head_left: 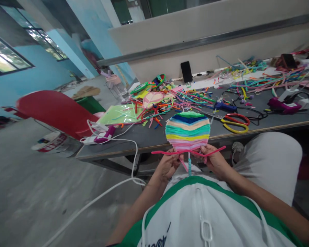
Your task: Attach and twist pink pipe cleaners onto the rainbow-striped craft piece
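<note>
Between my hands, at the near edge of the table, is a round fan-like piece made of striped pipe cleaners in green, blue, peach, yellow and pink. A twisted turquoise stem hangs from its lower end. A hot-pink pipe cleaner runs across the base, its ends sticking out to both sides. My left hand is closed on the pink pipe cleaner left of the stem. My right hand pinches it on the other side, fingertips touching the disc's lower edge.
Loose pipe cleaners litter the grey table. Scissors with red and yellow handles lie right of the disc, near a blue glue gun. A phone leans at the back. A white cable hangs off the left side.
</note>
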Action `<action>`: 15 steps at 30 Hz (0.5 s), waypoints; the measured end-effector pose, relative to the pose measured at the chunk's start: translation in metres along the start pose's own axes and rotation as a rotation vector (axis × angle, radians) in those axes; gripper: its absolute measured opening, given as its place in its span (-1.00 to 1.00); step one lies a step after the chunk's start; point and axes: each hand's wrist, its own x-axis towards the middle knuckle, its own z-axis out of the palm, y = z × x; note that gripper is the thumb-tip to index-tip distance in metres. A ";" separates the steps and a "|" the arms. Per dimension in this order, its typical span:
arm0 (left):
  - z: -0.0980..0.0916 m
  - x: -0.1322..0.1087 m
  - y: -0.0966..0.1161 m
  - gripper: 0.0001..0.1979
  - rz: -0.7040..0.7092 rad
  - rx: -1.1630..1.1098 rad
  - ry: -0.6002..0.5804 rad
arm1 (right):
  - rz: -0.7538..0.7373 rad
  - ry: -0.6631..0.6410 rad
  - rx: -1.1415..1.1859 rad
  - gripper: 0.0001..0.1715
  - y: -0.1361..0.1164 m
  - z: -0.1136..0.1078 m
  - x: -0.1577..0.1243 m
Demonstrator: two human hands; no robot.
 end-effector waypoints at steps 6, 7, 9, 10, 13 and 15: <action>0.008 0.004 0.001 -0.76 0.130 -0.057 0.066 | 0.019 -0.005 0.060 -0.77 -0.003 0.008 0.000; 0.008 0.004 0.003 -0.76 0.142 -0.051 0.073 | 0.017 -0.005 0.063 -0.77 -0.003 0.007 0.001; 0.009 0.004 0.006 -0.76 0.134 -0.024 0.072 | 0.011 0.003 0.060 -0.77 -0.003 0.005 0.001; 0.008 0.004 0.008 -0.76 0.116 -0.007 0.064 | 0.009 0.010 0.052 -0.77 -0.003 0.004 0.002; 0.004 0.003 0.011 -0.72 0.062 0.034 0.038 | 0.010 0.021 0.029 -0.77 -0.004 -0.001 0.002; -0.001 0.003 0.012 -0.73 0.053 0.056 0.027 | 0.032 -0.001 0.000 -0.77 -0.005 -0.004 0.004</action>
